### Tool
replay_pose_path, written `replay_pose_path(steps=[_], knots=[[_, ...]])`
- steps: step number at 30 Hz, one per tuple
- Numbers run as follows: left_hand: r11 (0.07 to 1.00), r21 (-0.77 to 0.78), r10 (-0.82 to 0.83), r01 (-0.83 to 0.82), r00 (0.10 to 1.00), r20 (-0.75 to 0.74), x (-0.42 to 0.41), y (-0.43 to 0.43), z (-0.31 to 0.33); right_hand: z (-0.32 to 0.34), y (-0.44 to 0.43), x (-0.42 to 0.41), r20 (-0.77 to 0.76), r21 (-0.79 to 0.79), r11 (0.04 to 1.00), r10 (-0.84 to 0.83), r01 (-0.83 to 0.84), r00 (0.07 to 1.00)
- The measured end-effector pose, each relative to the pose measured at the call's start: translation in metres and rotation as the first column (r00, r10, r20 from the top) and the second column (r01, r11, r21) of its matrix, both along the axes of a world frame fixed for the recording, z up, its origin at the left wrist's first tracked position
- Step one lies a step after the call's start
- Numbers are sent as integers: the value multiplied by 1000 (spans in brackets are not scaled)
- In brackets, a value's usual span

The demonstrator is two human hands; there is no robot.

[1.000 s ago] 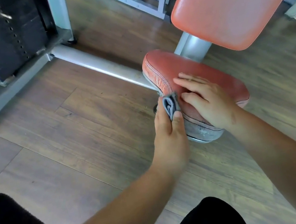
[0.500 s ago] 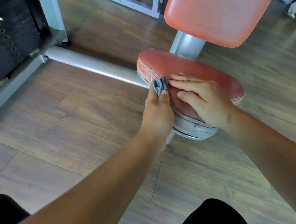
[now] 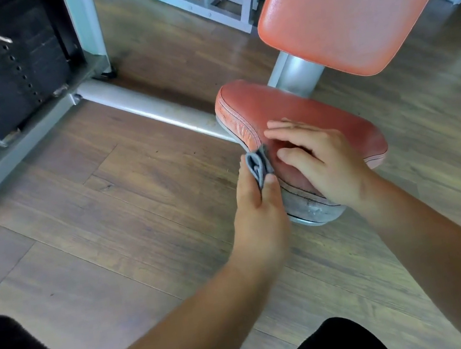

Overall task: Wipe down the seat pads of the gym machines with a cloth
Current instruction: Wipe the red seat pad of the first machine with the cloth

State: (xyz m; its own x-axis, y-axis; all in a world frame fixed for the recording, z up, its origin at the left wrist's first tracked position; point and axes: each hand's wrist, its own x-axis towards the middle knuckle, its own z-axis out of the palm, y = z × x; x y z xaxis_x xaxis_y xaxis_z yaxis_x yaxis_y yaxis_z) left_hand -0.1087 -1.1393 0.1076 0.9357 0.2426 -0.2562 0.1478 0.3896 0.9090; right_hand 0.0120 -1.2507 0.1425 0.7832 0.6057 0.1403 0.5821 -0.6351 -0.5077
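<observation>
A folded grey cloth (image 3: 258,165) was pinched in the grip of the left hand (image 3: 256,209) against the side seam of the red seat pad (image 3: 287,105). The right hand (image 3: 322,159) was laid flat on the pad, nothing held. The cloth was judged soft and light, best kept bunched.

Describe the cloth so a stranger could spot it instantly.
Find the red seat pad low on the machine, under the bigger red back pad. At its left edge the left hand pinches a small folded cloth, the only grey fabric there.
</observation>
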Motion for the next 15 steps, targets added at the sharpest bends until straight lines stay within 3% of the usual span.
replay_pose_path(steps=[4,9,13,15], knots=[[998,-24,52,-55,995,-82,44,15,-6,2,1,0,10,2,1000,-15,15,1000],[999,-1,32,-32,999,36,11,1,-7,1,1,-1,8,24,1000,-14,14,1000],[998,11,60,-59,997,-54,50,18,-5,0,3,-1,8,12,999,-29,29,1000],[998,28,47,-47,999,13,39,12,-11,0,2,-1,2,28,999,-24,24,1000]])
